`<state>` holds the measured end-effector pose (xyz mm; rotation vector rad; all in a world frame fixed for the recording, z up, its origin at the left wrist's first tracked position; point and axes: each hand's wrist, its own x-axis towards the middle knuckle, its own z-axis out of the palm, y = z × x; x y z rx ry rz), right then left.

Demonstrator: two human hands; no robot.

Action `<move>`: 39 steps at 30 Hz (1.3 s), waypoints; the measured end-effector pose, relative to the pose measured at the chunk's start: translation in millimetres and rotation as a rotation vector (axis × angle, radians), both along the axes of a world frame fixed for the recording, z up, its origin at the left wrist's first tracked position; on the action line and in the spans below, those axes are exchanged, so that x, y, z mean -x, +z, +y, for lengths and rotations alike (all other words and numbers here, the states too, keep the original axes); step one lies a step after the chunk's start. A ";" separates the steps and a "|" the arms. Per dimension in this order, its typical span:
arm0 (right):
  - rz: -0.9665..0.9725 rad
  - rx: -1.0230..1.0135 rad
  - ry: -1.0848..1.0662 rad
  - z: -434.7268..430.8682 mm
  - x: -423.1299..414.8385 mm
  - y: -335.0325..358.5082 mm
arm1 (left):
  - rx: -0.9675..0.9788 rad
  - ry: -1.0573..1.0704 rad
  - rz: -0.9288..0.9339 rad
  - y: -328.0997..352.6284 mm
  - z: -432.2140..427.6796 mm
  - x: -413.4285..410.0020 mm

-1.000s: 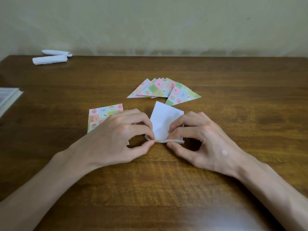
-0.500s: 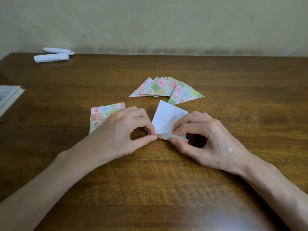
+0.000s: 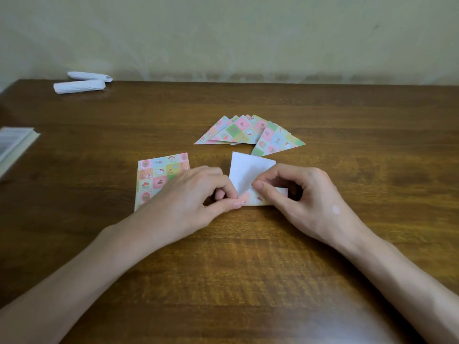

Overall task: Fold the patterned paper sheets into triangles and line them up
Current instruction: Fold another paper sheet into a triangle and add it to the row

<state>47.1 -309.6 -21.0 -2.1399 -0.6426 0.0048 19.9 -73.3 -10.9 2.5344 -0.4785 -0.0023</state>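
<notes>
A paper sheet (image 3: 249, 171) lies white side up at the middle of the wooden table (image 3: 248, 269), its near edge turned up so the pastel pattern shows. My left hand (image 3: 191, 197) pinches that near edge at its left end between thumb and fingers. My right hand (image 3: 298, 194) pinches the same edge on the right. A stack of flat patterned sheets (image 3: 159, 173) lies just left, partly under my left hand. Several folded patterned triangles (image 3: 248, 134) overlap in a fan behind the sheet.
Two rolled white paper pieces (image 3: 79, 86) lie at the far left corner by the wall. A book or booklet (image 3: 13, 142) sticks in from the left edge. Bare wood stretches to the right and toward me.
The near edge of the sheet has been folded further up, so a wider strip of pattern shows. Both hands stay pinching it and have shifted slightly.
</notes>
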 end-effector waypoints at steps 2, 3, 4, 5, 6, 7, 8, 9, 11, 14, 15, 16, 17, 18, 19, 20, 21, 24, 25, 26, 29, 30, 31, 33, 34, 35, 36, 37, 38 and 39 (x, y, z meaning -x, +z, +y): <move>0.007 0.032 -0.034 1.1 -2.4 -1.5 | 0.007 -0.008 0.018 1.6 0.0 0.9; 0.006 0.054 -0.052 1.9 -3.7 -2.1 | 0.002 -0.016 0.024 2.5 0.2 1.7; -0.002 0.082 -0.068 3.4 -4.8 -2.4 | -0.006 -0.021 0.026 3.3 0.6 2.8; -0.014 0.112 -0.082 4.8 -5.7 -2.7 | -0.014 -0.024 0.021 3.6 0.9 3.6; -0.026 0.142 -0.094 6.3 -6.6 -2.9 | -0.020 -0.022 0.015 3.9 0.8 4.3; -0.037 0.168 -0.103 7.5 -7.1 -2.8 | -0.028 -0.012 0.011 3.5 0.4 4.7; -0.046 0.188 -0.110 8.4 -7.7 -2.9 | -0.037 0.004 0.010 3.2 -0.5 4.9; -0.057 0.199 -0.116 8.9 -8.0 -3.1 | -0.047 0.022 0.006 2.2 -1.4 4.9; -0.077 0.208 -0.127 9.8 -8.1 -3.3 | -0.062 0.049 -0.029 0.8 -2.7 4.7; -0.097 0.234 -0.140 11.3 -7.7 -3.9 | -0.065 0.071 -0.054 0.5 -4.5 4.5; -0.098 0.243 -0.141 11.9 -7.6 -4.0 | -0.062 0.080 -0.055 -0.2 -5.3 4.4; -0.099 0.249 -0.140 12.5 -7.4 -4.1 | -0.055 0.097 -0.064 -1.0 -6.5 4.5; -0.098 0.251 -0.139 12.8 -7.5 -4.2 | -0.049 0.118 -0.079 -2.2 -7.9 4.6; -0.098 0.250 -0.137 12.8 -7.5 -4.1 | -0.045 0.137 -0.094 -2.9 -9.5 4.6; -0.096 0.247 -0.136 12.7 -7.5 -4.1 | -0.045 0.153 -0.100 -3.4 -10.9 4.6; -0.095 0.244 -0.135 12.5 -7.6 -4.0 | -0.045 0.165 -0.099 -3.3 -12.2 4.5; -0.094 0.241 -0.136 12.2 -7.9 -4.0 | -0.045 0.173 -0.094 -2.9 -13.1 4.6; -0.090 0.224 -0.138 12.2 -8.3 -4.2 | -0.045 0.181 -0.076 -1.0 -13.5 4.3; -0.090 0.213 -0.136 12.3 -8.5 -4.8 | -0.047 0.181 -0.073 -0.8 -13.6 4.2; -0.089 0.199 -0.133 12.2 -8.6 -5.0 | -0.051 0.180 -0.072 -0.7 -13.8 4.2; -0.057 0.132 -0.111 8.7 -9.6 -2.8 | -0.073 0.177 -0.067 0.3 -14.8 4.0; -0.036 0.102 -0.097 6.4 -9.8 -1.2 | -0.082 0.173 -0.060 1.0 -15.1 3.8; -0.014 0.078 -0.083 3.9 -9.9 0.5 | -0.089 0.169 -0.054 1.6 -15.3 3.4; -0.004 0.067 -0.055 0.3 -9.7 1.8 | -0.097 0.169 -0.045 2.3 -15.6 2.4; -0.017 0.074 -0.050 0.0 -9.3 1.6 | -0.103 0.171 -0.042 2.8 -15.9 2.1; -0.033 0.082 -0.054 0.1 -8.6 0.9 | -0.110 0.174 -0.039 2.7 -16.0 2.2; -0.046 0.088 -0.062 0.3 -8.3 0.2 | -0.116 0.177 -0.039 2.5 -16.3 2.3; -0.053 0.091 -0.070 0.4 -8.1 -0.4 | -0.118 0.182 -0.041 2.4 -16.6 2.8; -0.056 0.092 -0.072 0.8 -8.2 -0.6 | -0.119 0.188 -0.047 2.3 -16.9 3.3; -0.055 0.094 -0.071 0.7 -8.5 -0.3 | -0.123 0.194 -0.057 2.4 -17.3 3.9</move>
